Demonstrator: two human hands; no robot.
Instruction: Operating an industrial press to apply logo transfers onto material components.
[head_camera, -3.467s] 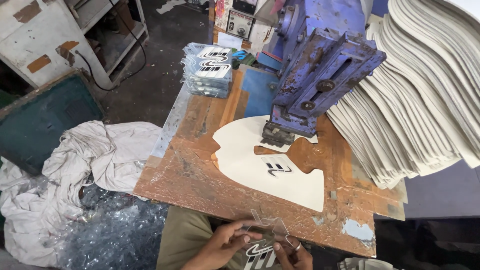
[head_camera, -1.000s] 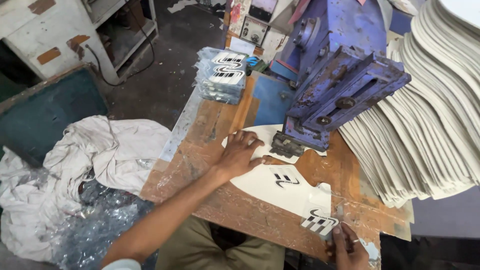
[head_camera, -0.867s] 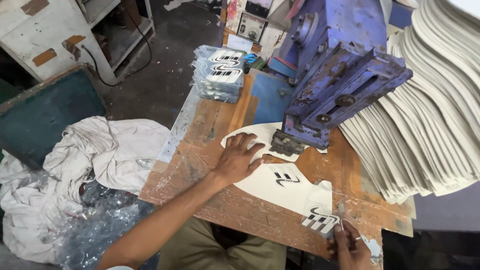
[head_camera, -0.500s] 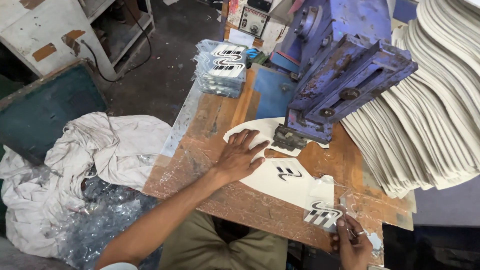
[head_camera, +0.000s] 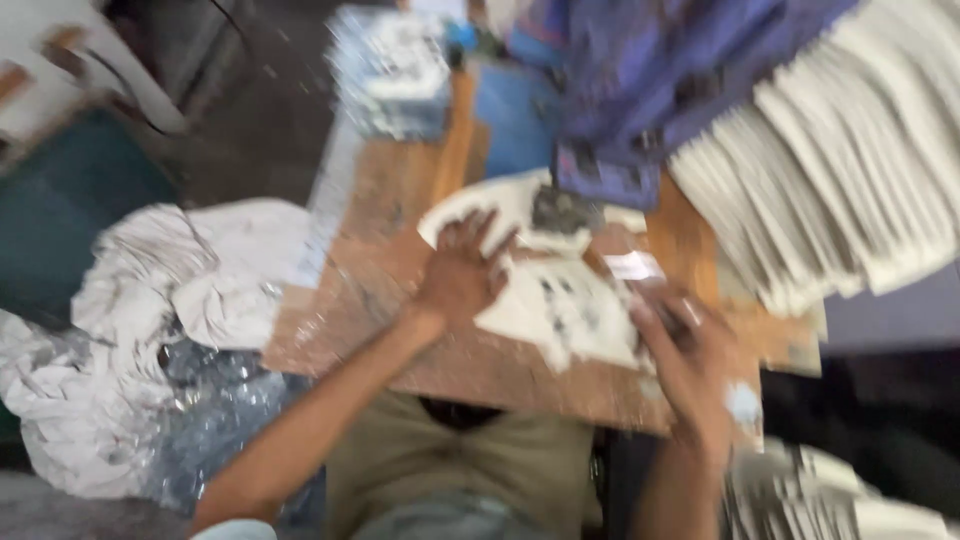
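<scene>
The whole view is motion-blurred. My left hand (head_camera: 460, 272) lies flat with fingers spread on a white cut-out sheet (head_camera: 590, 322) bearing a dark logo, on the worn wooden table (head_camera: 380, 300). My right hand (head_camera: 685, 345) hovers over the sheet's right edge. A small pale film sticker (head_camera: 633, 265) shows just beyond its fingertips; the blur hides whether the fingers hold it. The blue press machine (head_camera: 640, 90) stands right behind the sheet, its foot over the sheet's far edge.
A large stack of white cut sheets (head_camera: 840, 170) fans out on the right. A pile of logo stickers (head_camera: 390, 70) sits at the table's far left corner. White cloth (head_camera: 170, 290) and clear plastic scraps (head_camera: 200, 420) lie on the floor at left.
My right hand has come up from the table's front edge onto the sheet's right side, with the film sticker. The left hand stays on the sheet. The camera swings, blurring the view.
</scene>
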